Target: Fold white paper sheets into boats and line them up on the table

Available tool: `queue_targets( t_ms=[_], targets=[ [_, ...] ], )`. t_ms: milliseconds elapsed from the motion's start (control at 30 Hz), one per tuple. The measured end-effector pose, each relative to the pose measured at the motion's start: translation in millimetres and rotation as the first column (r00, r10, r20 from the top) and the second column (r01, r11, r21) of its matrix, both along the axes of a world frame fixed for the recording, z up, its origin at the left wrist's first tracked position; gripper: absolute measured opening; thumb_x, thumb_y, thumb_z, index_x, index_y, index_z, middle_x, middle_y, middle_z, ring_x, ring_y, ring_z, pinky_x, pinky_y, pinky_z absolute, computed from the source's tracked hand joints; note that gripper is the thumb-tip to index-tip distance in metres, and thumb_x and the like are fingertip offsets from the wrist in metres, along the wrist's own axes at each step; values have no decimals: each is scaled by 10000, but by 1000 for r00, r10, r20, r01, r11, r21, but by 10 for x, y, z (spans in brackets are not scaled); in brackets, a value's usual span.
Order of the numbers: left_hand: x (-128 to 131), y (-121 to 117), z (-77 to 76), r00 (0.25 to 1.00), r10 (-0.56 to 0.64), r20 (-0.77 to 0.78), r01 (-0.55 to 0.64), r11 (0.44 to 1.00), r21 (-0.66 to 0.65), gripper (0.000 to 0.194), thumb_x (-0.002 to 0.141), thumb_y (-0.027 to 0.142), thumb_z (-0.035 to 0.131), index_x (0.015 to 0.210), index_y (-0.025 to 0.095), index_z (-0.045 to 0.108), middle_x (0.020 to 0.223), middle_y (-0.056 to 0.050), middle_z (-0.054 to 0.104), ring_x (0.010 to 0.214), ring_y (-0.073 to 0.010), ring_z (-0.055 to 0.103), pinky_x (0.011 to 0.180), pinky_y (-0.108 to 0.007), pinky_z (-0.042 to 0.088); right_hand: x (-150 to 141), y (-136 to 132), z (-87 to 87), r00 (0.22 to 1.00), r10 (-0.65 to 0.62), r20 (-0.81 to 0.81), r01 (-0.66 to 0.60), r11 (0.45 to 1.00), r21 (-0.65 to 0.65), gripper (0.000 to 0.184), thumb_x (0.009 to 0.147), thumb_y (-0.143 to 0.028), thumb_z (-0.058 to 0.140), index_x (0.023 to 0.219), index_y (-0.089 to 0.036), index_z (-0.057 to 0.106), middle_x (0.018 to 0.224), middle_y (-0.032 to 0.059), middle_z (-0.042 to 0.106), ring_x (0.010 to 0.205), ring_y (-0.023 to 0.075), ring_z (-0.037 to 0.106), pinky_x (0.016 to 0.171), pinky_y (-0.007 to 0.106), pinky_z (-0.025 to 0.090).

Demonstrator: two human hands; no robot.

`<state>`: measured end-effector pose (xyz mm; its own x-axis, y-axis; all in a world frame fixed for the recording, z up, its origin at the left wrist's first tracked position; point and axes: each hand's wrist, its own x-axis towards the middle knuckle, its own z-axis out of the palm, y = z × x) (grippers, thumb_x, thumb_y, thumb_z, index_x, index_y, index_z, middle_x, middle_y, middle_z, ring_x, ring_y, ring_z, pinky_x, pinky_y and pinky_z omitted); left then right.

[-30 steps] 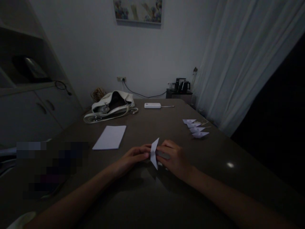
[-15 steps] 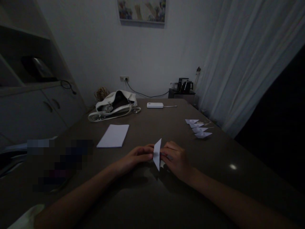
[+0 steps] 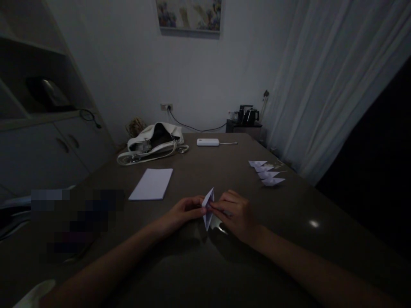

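A: What's in the hands?
B: A folded paper point(image 3: 207, 222), white and crisp-edged, pointed at both ends, standing steeply on end and parted along the side facing the right hand. It's just above the table point(image 3: 192, 171) or resting on it; I can't tell which. Take it as the clock's centre.

A: And the grip?
B: The left hand point(image 3: 188, 208), at nine o'clock, pinches its edge between thumb and fingers. The right hand point(image 3: 236, 211), at three, has thumb and forefinger drawn together, nipping the middle of the opened side.

A: What else is paper?
B: At ten o'clock, a flat, smooth paper stack point(image 3: 151, 184) with squared corners. At two, four paper boats point(image 3: 272, 182) in a close row, all sharp points and creases.

A: Other materials?
B: The tabletop is dark and slick, with a glare spot at three. Between ten and eleven slumps a pale, supple bag point(image 3: 176, 131), its mouth gaping, with shiny metal rings.

A: Any labels or writing?
B: The white, round-cornered block point(image 3: 210, 142) at twelve has a dark mark near its left end, too small to read. A patch at nine is pixelated.
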<state>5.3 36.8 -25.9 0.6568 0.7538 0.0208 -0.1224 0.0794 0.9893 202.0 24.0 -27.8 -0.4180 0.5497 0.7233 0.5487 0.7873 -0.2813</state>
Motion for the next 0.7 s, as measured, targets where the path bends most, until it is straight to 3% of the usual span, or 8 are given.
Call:
queue_targets(
  t_ms=[267, 400, 567, 700],
  targets=[
    [25, 26, 21, 998, 1, -63, 4, 997, 79, 228, 742, 339, 689, 834, 135, 648, 962, -51, 612, 870, -166, 546, 825, -281, 393, -24, -18, -7, 993, 0, 117, -6, 998, 58, 184, 876, -227, 539, 816, -164, 702, 668, 32, 611, 646, 156, 473, 587, 276, 365],
    [34, 44, -5, 993, 62, -105, -51, 993, 102, 210, 723, 321, 699, 793, 130, 649, 857, -35, 623, 816, -160, 548, 778, -269, 398, -34, -18, 9, 993, 13, 118, -18, 999, 45, 167, 873, -236, 544, 853, -169, 696, 689, 36, 607, 663, 158, 483, 602, 278, 373],
    [24, 12, -15, 991, 118, -69, -119, 993, -17, 206, 745, 299, 647, 863, 130, 652, 801, -32, 634, 760, -151, 565, 740, -253, 410, -25, 7, 40, 996, 16, -89, -26, 994, -110, 124, 818, -273, 625, 892, -176, 643, 724, 20, 567, 688, 143, 513, 622, 263, 404],
    [19, -6, -27, 995, 100, -14, -100, 993, -68, 211, 758, 266, 591, 902, 126, 654, 813, -49, 636, 748, -161, 568, 726, -263, 424, -28, 20, 34, 972, -1, -233, -80, 937, -340, 220, 768, -285, 669, 913, -179, 543, 750, 2, 567, 628, 120, 514, 566, 241, 413]
  ],
)
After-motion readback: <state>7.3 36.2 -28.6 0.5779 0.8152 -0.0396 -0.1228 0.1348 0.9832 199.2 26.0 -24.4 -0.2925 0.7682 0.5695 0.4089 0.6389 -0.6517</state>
